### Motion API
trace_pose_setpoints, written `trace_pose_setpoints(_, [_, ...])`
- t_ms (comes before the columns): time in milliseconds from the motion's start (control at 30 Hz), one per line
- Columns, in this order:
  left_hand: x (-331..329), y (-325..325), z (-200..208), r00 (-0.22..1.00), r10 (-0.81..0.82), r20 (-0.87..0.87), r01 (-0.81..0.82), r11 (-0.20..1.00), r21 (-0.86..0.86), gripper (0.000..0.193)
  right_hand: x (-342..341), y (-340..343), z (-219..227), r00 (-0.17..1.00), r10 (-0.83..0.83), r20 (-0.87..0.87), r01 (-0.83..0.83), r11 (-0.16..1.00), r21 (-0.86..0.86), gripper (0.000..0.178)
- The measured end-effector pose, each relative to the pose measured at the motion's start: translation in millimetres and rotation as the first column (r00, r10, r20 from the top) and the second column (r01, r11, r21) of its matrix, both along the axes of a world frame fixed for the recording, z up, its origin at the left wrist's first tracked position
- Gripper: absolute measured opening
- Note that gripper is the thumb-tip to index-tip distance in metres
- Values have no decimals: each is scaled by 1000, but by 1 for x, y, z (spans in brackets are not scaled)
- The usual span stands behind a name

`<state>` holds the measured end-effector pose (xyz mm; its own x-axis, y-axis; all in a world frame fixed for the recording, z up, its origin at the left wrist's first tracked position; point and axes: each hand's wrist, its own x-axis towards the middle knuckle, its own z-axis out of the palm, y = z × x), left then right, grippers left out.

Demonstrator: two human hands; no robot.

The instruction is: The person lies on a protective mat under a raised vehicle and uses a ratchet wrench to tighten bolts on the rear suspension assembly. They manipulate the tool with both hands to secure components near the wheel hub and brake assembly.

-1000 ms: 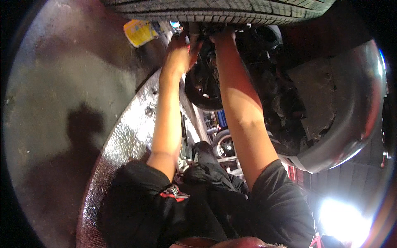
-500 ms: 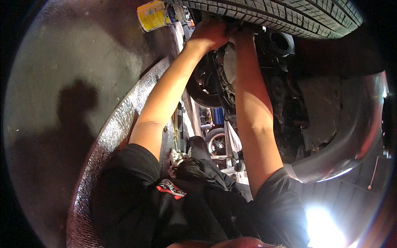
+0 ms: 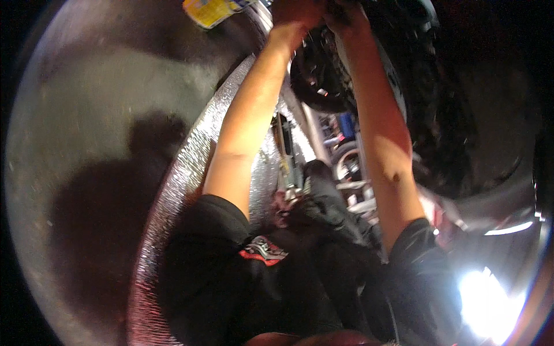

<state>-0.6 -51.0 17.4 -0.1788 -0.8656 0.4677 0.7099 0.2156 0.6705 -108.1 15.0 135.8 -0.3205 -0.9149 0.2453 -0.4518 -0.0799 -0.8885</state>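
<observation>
**Operator:** Looking up from my headset feed, I have both arms raised to the top edge. My left hand (image 3: 297,12) and my right hand (image 3: 345,16) sit close together against the dark wheel hub assembly (image 3: 323,75), and both are partly cut off by the frame.

**Observer:** Can you read the fingers?

**Operator:** Not really. The left fingers seem curled around something dark, but the top edge crops them, so I cannot tell what they hold. The right hand is blurred and pressed to the same dark part; whether it grips or merely touches I cannot tell.

**Observer:** Where is the part itself?

**Operator:** Just below the hands, between my forearms, a round black shape with a few bright glints. Its right side merges into a black wheel arch (image 3: 461,115) and the detail is lost.

**Observer:** Anything else?

**Operator:** A yellow container (image 3: 210,10) at the top left, half cropped, near my left hand. A shiny ribbed metal ramp edge (image 3: 173,190) curves under my left arm. A grey floor (image 3: 86,115) carries my shadow. A glaring light (image 3: 490,300) at the lower right washes out that corner. My black shirt (image 3: 231,277) fills the bottom.
</observation>
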Motion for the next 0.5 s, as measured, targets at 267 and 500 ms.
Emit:
trace_pose_setpoints(267, [6,-31,-22,956,295,2,-287,934,-214,54,-32,-29,-51,966,15,260,37,980,-194,29])
trace_pose_setpoints(500, [-14,-17,-17,958,285,2,-284,956,-70,44,41,-27,-71,886,-334,320,401,900,-171,26])
